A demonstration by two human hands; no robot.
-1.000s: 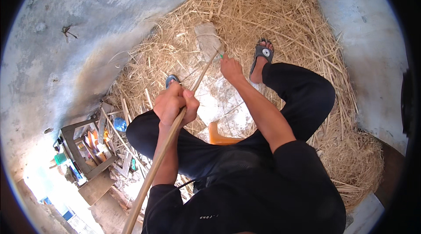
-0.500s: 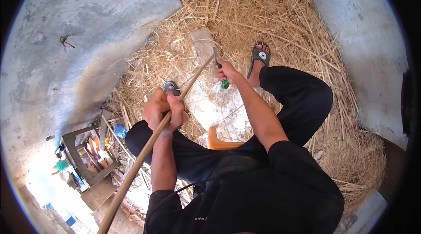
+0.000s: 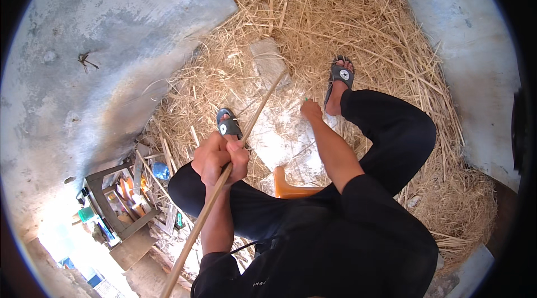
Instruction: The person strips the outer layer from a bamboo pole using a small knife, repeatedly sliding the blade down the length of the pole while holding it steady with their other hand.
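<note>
My left hand (image 3: 219, 159) is closed around a long, thin wooden stick (image 3: 192, 237). The stick slants from the lower edge up to a tapered far end above the bright floor. Off to the right of that end, my right hand (image 3: 311, 110) is closed on a green-handled knife (image 3: 306, 99). Only a small bit of green shows above the fist; the blade cannot be made out. Knife and stick are apart. A flat grey slab (image 3: 268, 58) lies on the ground just beyond the stick's far end.
Dry straw and shavings (image 3: 347, 18) cover the ground around my sandalled feet. An orange stool (image 3: 291, 189) shows between my legs. Pale walls (image 3: 128, 29) rise on both sides. At the lower left are a wooden frame (image 3: 100, 194) with small items and a blue plastic bag (image 3: 161, 170).
My right hand has drawn back toward me and to the right, away from the stick's far end, and the knife has turned mostly out of sight. My left hand still grips the stick.
</note>
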